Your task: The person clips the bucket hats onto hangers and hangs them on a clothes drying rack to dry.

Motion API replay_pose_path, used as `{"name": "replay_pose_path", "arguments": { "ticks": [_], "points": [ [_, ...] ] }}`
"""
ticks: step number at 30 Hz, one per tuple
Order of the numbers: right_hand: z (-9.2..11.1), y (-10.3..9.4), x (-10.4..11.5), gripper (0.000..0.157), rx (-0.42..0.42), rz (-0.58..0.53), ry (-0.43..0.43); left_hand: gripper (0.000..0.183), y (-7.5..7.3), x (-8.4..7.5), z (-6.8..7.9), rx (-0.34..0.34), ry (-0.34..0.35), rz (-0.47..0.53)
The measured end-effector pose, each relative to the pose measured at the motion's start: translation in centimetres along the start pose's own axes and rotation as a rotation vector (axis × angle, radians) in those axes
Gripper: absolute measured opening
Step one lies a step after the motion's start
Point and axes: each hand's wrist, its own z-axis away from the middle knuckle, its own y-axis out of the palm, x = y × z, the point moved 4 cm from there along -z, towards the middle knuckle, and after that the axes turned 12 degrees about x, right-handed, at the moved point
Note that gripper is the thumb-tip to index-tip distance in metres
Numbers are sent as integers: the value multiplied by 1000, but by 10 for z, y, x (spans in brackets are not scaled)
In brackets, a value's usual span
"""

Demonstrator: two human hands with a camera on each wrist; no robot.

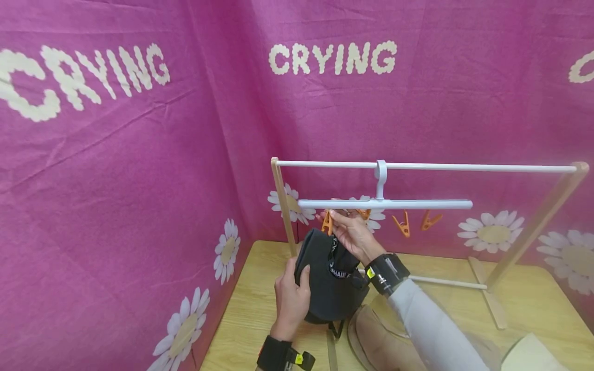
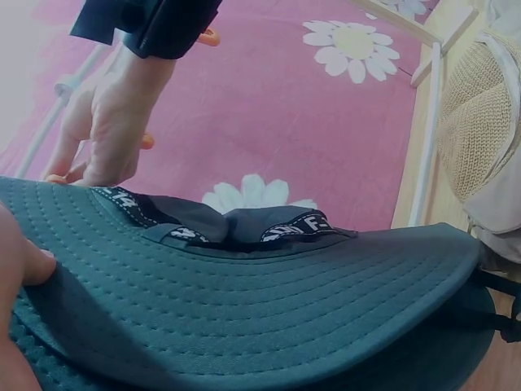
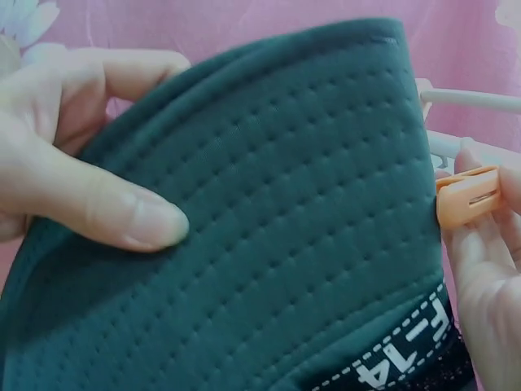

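Note:
In the head view my left hand point(image 1: 292, 293) grips the brim of a dark bucket hat point(image 1: 325, 299), thumb on one face and fingers behind. The hat is tilted below the left part of a white hanger point(image 1: 427, 204). My right hand point(image 1: 355, 234) pinches an orange clip point(image 1: 327, 222) at the brim's upper edge. In the right wrist view the clip point(image 3: 470, 198) lies right at the brim's edge point(image 3: 415, 122), between right thumb and fingers. Lettered black bands point(image 2: 293, 226) show inside the hat in the left wrist view.
The hanger hooks over the top bar point(image 1: 482, 167) of a rack with wooden side posts point(image 1: 538, 224). More orange clips point(image 1: 402, 225) hang from it on the right. A tan woven hat point(image 2: 476, 122) lies on the wooden table point(image 1: 241, 314), near the right forearm.

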Motion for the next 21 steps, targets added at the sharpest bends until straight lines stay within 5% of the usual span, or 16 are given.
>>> {"name": "replay_pose_path", "arguments": {
  "ticks": [11,21],
  "points": [
    [4,3,0,23,-3,-13,15,13,15,1,-1,-58,35,-22],
    [3,10,1,25,-9,36,-34,17,34,4,-1,-141,1,-48]
  ]
}}
